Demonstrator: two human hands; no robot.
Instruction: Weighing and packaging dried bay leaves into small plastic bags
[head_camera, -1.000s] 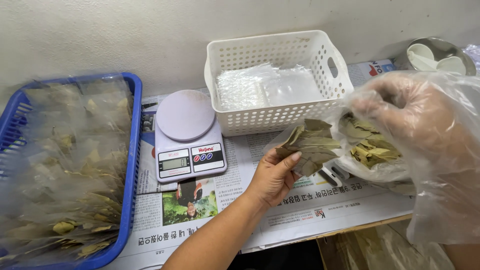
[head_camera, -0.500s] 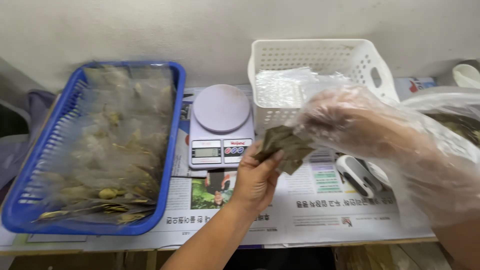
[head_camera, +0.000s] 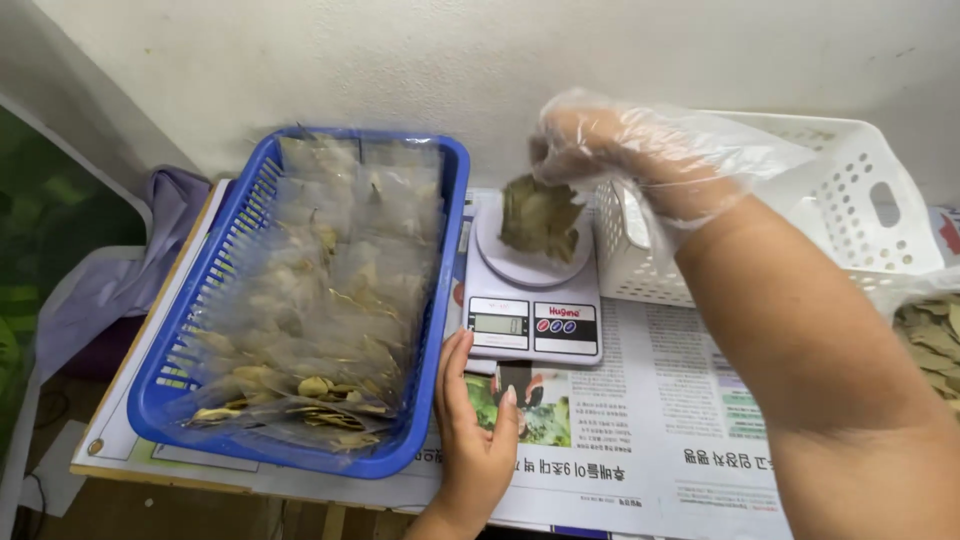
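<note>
My right grip (head_camera: 640, 160) wears a thin, clear throwaway plastic glove, loose and crinkled, with glossy folds over the knuckles and fingers. Its baggy cuff flares open toward four o'clock and ends just past the wrist; beyond it my forearm is bare, with no sleeve in view. My left grip (head_camera: 478, 440) is ungloved, without rings or a watch, its fingernails short and plain.
</note>
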